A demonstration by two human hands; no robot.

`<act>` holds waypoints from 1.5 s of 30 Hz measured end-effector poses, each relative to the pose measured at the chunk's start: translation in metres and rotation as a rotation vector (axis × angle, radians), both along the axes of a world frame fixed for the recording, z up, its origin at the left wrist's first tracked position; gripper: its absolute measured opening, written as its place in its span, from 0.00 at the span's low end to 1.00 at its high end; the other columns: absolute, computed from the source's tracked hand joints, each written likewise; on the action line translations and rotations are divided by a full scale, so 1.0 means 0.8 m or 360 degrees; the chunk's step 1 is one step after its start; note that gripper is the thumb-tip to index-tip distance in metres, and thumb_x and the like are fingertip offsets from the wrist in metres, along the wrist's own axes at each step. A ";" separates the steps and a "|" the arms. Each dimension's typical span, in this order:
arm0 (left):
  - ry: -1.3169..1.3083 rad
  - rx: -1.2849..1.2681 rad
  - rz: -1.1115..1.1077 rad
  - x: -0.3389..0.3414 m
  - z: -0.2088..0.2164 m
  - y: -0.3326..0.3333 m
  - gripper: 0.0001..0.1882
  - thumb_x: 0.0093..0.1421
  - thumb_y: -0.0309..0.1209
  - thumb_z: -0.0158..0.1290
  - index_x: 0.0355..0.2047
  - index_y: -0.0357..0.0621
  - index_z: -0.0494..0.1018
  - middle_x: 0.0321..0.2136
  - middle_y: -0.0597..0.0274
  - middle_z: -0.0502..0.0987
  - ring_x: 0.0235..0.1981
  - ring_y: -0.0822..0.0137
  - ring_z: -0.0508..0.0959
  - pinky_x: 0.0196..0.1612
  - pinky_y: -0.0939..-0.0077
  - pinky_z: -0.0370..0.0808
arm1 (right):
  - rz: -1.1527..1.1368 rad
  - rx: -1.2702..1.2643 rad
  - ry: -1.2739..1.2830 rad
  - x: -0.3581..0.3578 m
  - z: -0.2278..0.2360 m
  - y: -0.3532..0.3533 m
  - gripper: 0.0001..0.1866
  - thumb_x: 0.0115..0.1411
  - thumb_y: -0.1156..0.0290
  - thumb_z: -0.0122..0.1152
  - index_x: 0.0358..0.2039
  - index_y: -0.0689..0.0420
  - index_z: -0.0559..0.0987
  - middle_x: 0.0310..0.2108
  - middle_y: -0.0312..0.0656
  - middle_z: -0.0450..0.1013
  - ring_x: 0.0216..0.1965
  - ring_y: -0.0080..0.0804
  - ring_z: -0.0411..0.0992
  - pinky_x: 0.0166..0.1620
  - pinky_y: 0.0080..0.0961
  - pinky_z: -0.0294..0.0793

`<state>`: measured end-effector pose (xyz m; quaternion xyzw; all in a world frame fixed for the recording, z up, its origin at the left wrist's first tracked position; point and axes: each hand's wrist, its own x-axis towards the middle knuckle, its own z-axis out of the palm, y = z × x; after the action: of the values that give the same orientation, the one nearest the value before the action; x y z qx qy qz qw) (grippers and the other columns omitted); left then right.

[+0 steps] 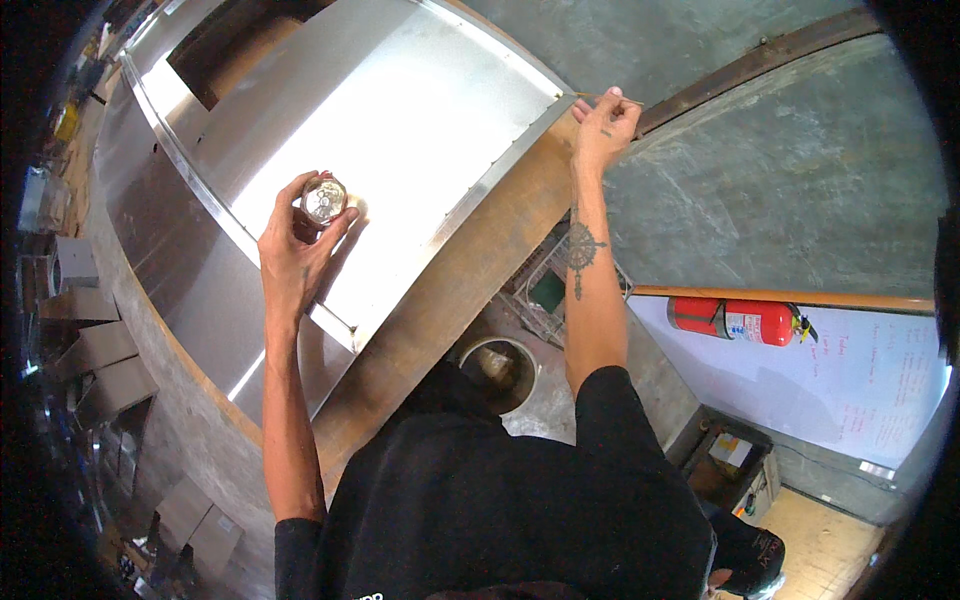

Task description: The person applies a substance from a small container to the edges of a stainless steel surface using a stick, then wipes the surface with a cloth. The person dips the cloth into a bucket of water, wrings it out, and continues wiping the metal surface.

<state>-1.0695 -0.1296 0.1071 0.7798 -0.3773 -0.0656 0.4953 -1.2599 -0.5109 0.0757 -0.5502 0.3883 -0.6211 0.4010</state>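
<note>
My left hand (292,250) curls its thumb and fingers around a small round container (324,201) with a shiny, glassy look, held over a bright sheet-metal panel (400,120). What is inside it I cannot make out. Farther right, my right hand (602,135) pinches a thin yellowish stick (588,95) beside the panel's far right corner. The stick's tip points left toward that corner; whether it touches the metal is too small to tell. Narrow metal strips (497,160) edge the panel, with small dark spots along the right one.
The panel rests on a brown worktable (455,265). Below its edge stands a round bucket (498,375) near a crate (550,290). A red fire extinguisher (735,320) hangs by a whiteboard (850,390) on the right. Another person's dark sleeve (750,555) shows at lower right.
</note>
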 end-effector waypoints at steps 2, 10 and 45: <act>-0.0030 -0.0032 -0.0001 0.001 -0.001 0.001 0.32 0.60 0.35 0.75 0.63 0.45 0.76 0.49 0.54 0.86 0.37 0.70 0.86 0.40 0.72 0.87 | -0.0029 -0.0026 0.0128 0.006 0.010 0.010 0.17 0.79 0.60 0.56 0.44 0.64 0.69 0.43 0.48 0.72 0.33 0.41 0.86 0.36 0.32 0.92; -0.0090 -0.0006 0.0008 0.001 0.000 0.001 0.33 0.60 0.37 0.75 0.64 0.46 0.76 0.50 0.54 0.86 0.38 0.68 0.87 0.40 0.70 0.87 | -0.0048 -0.0115 0.0400 0.004 0.008 0.007 0.18 0.78 0.59 0.59 0.44 0.65 0.74 0.43 0.45 0.75 0.35 0.33 0.85 0.37 0.28 0.89; 0.0092 0.0015 -0.0058 -0.005 0.007 -0.005 0.33 0.61 0.32 0.73 0.65 0.44 0.74 0.55 0.53 0.85 0.46 0.63 0.87 0.49 0.66 0.88 | -0.0134 -0.0214 0.0449 -0.005 -0.001 -0.011 0.20 0.78 0.56 0.61 0.42 0.64 0.76 0.39 0.43 0.77 0.35 0.32 0.85 0.37 0.27 0.87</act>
<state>-1.0733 -0.1333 0.1127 0.7728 -0.3766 -0.0987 0.5011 -1.2639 -0.5199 0.0753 -0.6408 0.4209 -0.5785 0.2784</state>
